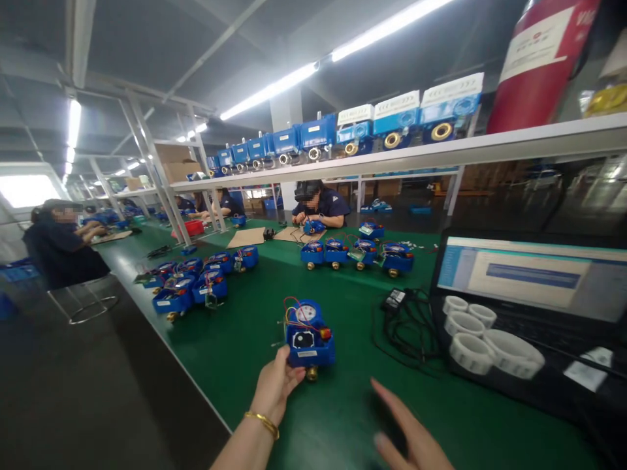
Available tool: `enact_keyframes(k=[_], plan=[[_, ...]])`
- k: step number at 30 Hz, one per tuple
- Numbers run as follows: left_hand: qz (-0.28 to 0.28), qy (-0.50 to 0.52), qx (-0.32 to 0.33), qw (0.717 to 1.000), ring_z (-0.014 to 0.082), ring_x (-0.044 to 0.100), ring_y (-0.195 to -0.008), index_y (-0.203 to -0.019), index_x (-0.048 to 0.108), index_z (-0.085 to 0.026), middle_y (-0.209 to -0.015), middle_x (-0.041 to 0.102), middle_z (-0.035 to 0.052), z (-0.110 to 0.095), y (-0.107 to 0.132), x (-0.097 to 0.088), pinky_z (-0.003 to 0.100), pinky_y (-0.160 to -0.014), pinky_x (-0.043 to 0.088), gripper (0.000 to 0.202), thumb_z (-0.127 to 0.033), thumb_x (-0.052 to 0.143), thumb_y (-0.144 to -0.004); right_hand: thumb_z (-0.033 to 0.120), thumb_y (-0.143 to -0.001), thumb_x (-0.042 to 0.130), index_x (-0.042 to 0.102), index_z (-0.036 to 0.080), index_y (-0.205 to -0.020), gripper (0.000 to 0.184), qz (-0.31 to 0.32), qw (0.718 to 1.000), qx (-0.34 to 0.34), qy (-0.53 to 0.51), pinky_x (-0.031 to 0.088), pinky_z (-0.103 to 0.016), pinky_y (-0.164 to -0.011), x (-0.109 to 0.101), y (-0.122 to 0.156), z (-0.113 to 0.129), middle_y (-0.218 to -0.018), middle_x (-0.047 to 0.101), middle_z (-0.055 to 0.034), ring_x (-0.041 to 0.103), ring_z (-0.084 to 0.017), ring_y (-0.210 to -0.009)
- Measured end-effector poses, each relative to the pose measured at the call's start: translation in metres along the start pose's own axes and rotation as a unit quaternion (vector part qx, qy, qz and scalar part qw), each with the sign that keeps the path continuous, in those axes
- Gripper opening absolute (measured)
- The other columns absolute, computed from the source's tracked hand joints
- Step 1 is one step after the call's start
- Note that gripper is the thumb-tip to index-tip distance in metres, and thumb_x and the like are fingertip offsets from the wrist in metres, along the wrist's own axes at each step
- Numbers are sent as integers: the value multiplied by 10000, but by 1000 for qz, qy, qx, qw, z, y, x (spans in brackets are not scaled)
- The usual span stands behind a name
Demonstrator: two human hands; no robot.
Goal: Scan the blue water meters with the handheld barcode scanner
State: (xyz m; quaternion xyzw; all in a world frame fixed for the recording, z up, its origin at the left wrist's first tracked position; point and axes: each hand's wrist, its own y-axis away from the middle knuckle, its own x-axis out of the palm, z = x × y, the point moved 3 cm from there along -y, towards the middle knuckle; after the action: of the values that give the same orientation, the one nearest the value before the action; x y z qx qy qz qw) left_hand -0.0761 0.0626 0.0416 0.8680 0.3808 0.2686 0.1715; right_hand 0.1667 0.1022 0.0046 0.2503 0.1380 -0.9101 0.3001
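A blue water meter with red and white wires and a brass fitting stands on the green table in front of me. My left hand, with a gold bracelet on the wrist, touches the meter's lower left side with fingers and thumb. To the right, my right hand hovers low over the table, fingers stretched out and apart, holding nothing.
More blue meters sit in groups at the left and centre back. An open laptop with white tape rolls on its keyboard stands at right, black cables beside it. Co-workers sit across and at left.
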Motion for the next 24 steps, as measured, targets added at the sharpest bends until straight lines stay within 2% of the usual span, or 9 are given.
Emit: enact_keyframes(k=[2,3,5,8,11,14,19,22,24], plan=[[6,9,-14,1000,161,617,-631,-919,563,-31,-815,640,149,25,39,2,281,-661,565,261,-277,480,-921,660,-840,322,254,120,-1441,811,-46,986,42,-152,358,-409,-1070,2,-20,17,-1437,346,-138,387,-252,-1289],[11,12,-22,1000,157,612,-625,-919,559,-34,-812,639,147,34,56,4,285,-667,564,249,-267,471,-924,677,-836,306,258,128,-1435,815,-59,979,63,-183,362,-419,-1063,3,-27,25,-1397,403,-141,427,-255,-1255],[29,16,-41,999,152,609,-629,-940,549,-34,-822,637,146,47,83,8,290,-686,561,239,-257,463,-927,697,-801,324,378,129,-1360,799,-108,976,84,-169,339,-432,-1070,2,-35,38,-1322,477,-142,456,-270,-1212],[65,7,-44,997,152,613,-664,-998,537,-21,-878,635,159,53,105,13,285,-713,553,276,-277,454,-934,701,-772,329,469,137,-1260,758,-133,977,99,-135,345,-450,-1050,1,-32,44,-1246,527,-141,479,-281,-1161],[78,-18,-28,996,146,609,-677,-1009,534,-1,-902,633,175,51,108,15,254,-696,542,273,-255,477,-925,700,-785,284,454,129,-1246,753,-128,977,108,-134,400,-467,-982,2,-24,40,-1172,563,-152,531,-286,-1075],[57,-19,-23,998,148,602,-641,-971,535,4,-845,629,162,53,102,14,263,-667,546,245,-229,475,-922,685,-809,272,420,126,-1258,732,-128,980,87,-126,400,-454,-975,4,-25,36,-1168,555,-158,527,-278,-1074],[35,48,-14,998,154,615,-634,-966,538,-7,-850,643,163,59,89,24,275,-673,561,234,-231,531,-898,691,-802,291,454,133,-1235,725,-92,988,56,-115,410,-474,-964,0,-54,30,-1120,590,-151,549,-294,-1045],[30,72,-11,997,152,625,-632,-969,548,-4,-858,651,166,61,87,37,261,-669,565,220,-204,563,-878,705,-794,312,420,86,-1296,805,-92,988,64,-102,376,-529,-1008,-12,-63,26,-1200,561,-194,521,-326,-1123],[33,76,-9,996,175,652,-696,-998,550,-5,-902,657,177,62,85,43,251,-691,568,222,-185,569,-869,710,-800,341,382,55,-1343,851,-119,988,57,-83,336,-528,-1055,-30,-56,25,-1311,475,-219,447,-327,-1224]])
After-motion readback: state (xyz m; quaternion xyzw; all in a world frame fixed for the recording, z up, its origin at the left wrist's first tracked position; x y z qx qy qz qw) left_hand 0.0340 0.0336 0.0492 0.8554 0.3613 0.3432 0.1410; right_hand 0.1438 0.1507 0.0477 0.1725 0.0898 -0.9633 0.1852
